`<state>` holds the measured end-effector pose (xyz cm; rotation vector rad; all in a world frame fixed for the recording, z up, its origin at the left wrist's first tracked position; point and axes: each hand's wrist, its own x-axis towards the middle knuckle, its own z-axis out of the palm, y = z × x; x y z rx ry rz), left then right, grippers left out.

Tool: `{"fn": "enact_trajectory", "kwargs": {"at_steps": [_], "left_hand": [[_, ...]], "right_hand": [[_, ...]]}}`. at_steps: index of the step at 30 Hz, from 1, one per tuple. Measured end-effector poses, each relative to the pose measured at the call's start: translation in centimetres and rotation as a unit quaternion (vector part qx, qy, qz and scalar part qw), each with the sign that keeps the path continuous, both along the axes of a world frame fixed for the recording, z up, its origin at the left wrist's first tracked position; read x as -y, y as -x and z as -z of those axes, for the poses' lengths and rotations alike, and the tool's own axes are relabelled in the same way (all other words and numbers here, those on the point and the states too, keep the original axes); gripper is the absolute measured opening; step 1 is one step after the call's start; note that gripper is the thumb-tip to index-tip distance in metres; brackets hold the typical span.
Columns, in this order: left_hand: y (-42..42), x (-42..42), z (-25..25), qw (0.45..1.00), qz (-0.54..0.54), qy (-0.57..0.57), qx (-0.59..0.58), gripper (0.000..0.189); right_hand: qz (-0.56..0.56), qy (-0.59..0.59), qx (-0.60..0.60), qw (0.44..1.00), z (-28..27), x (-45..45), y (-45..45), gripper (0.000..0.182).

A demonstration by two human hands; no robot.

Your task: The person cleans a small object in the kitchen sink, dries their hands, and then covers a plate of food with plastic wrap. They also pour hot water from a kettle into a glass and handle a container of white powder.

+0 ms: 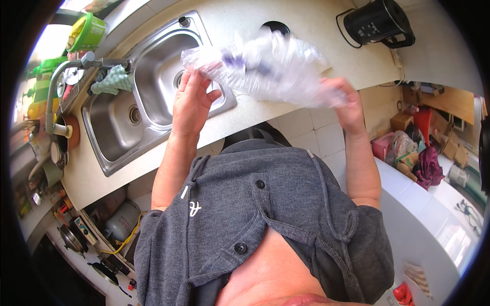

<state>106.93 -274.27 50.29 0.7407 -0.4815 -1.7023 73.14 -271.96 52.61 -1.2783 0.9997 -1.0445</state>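
Note:
A crumpled clear plastic bag (264, 72), blurred by motion, spans the space between my two hands above the counter. Dark bluish-purple patches show on or through its film; what they belong to cannot be told. My left hand (193, 93) pinches the bag's left end over the edge of the sink, its thumb apart below. At the other end, my right hand (346, 101) grips the bag, the fingers partly blurred behind the film. Behind the bag a round black object (276, 26) on the counter is partly covered.
A double-bowl steel sink (115, 126) with a grey faucet (51, 95) lies at left, a checked cloth (113, 80) beside it. The black electric kettle (373, 25) stands at the counter's back right. Bottles and a green tub (90, 32) line the far left.

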Motion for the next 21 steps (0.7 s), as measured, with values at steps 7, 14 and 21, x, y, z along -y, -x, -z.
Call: {"fn": "enact_trajectory", "kwargs": {"at_steps": [7, 14, 21], "left_hand": [[-0.6, -2.1, 1.4, 0.986, 0.114, 0.111, 0.051, 0.031], [2.8, -2.8, -2.2, 0.998, 0.055, -0.039, 0.004, 0.046], [4.0, -3.9, -2.0, 0.993, 0.067, 0.065, 0.079, 0.076]], "right_hand": [[-0.099, 0.106, -0.346, 0.927, -3.6, 0.3, -1.2, 0.045], [-0.289, 0.066, -0.105, 0.949, -2.3, -0.2, -5.2, 0.038], [-0.070, -0.010, -0.201, 0.977, -1.1, -0.6, -10.3, 0.020]]}}
